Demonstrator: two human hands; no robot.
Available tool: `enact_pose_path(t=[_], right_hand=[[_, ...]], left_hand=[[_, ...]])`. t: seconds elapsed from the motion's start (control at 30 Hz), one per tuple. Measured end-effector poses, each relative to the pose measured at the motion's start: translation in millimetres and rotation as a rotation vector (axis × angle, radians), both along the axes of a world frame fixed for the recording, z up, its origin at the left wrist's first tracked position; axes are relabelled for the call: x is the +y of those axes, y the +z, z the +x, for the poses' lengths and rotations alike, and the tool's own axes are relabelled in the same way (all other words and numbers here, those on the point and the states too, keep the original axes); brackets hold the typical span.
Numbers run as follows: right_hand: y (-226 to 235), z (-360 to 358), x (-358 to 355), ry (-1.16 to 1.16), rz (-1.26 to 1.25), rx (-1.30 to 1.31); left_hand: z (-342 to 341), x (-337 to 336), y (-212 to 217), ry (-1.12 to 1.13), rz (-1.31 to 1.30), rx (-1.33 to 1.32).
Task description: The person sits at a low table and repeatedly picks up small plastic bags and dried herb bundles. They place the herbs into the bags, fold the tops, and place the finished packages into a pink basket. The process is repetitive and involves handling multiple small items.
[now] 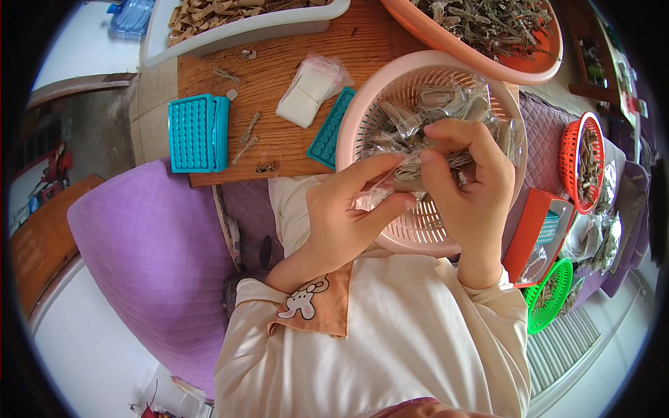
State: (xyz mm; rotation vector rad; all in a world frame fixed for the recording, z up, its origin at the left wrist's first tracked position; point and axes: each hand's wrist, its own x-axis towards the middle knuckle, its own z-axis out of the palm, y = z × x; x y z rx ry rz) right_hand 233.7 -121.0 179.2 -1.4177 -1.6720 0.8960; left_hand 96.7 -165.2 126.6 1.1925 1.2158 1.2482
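Observation:
My left hand [343,212] and my right hand [476,182] meet over a pink plastic basket [354,132]. Between them is a small clear plastic bag [406,185] with dried plant pieces inside. The left thumb and forefinger pinch the bag's near left side. My right thumb and forefinger curl at its other end, closed on its edge as far as I can see. Beneath, the basket holds several more clear bags [401,117] of dried, greyish-brown stalks, partly hidden by my hands.
A stack of clear bags [311,90] lies on the wooden table [279,52] beside teal plastic trays [198,134]. Behind stand a white tub [272,33] of brown chips and an orange basin [547,68] of dried herbs. Red [570,157] and green [549,306] baskets sit right.

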Motion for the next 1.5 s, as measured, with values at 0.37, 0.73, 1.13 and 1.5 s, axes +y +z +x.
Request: enact_pose_path(t=[0.37,0.73,1.13,1.5], right_hand=[[0,2,7,0.136,0.089,-0.098],[-5,10,10,0.362,0.163,-0.143],[-22,19,15,0.552,0.161,-0.036],[-37,13,-9,0.206,-0.461,0.497]], left_hand=[[-1,11,8,-0.013,0.220,0.357],[-5,13,4,-0.107,-0.128,-0.240],[-13,13,4,-0.210,-0.232,-0.405],[-10,19,-8,-0.147,-0.006,-0.491]])
